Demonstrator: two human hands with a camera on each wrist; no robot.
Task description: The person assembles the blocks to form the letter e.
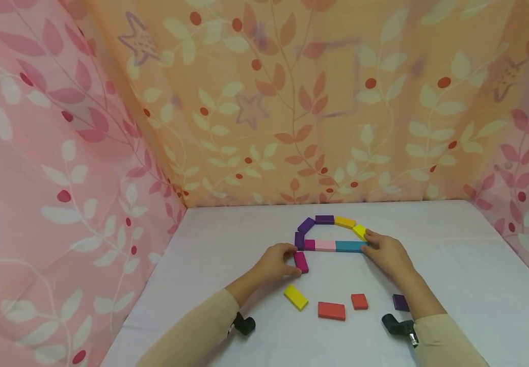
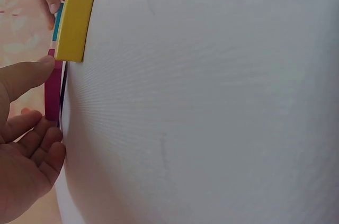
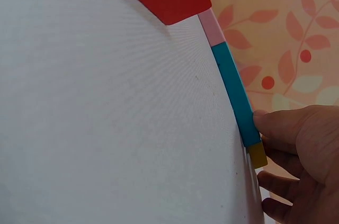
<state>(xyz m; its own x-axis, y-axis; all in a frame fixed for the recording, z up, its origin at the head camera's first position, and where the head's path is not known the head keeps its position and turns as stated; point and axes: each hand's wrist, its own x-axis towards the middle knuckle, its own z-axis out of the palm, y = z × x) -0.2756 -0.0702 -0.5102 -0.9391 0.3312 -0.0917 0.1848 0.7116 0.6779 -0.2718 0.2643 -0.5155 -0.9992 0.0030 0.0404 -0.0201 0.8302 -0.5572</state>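
From the head we look forward and down, from well back, across the surface (image 1: 218, 239) to the cloth (image 1: 269, 109). At each wrist we sit close and low, tipped sideways, facing the left hand (image 1: 272, 262) or right hand (image 1: 390, 256); both wrist views share the teal block (image 3: 232, 91).

On the table (image 1: 228, 229), a straight row of blocks (image 1: 325, 245) runs left to right, with an arc of blocks (image 1: 324, 219) behind it and a curtain (image 1: 264, 102) farther back. The left hand (image 1: 271, 262) grips a block (image 1: 301, 263) before the row's left end; the right hand (image 1: 390, 257) is at the arc's right-end block (image 1: 359, 232). Nearer lie four loose blocks (image 1: 331, 311), the rightmost beside the right wrist (image 1: 422, 298).
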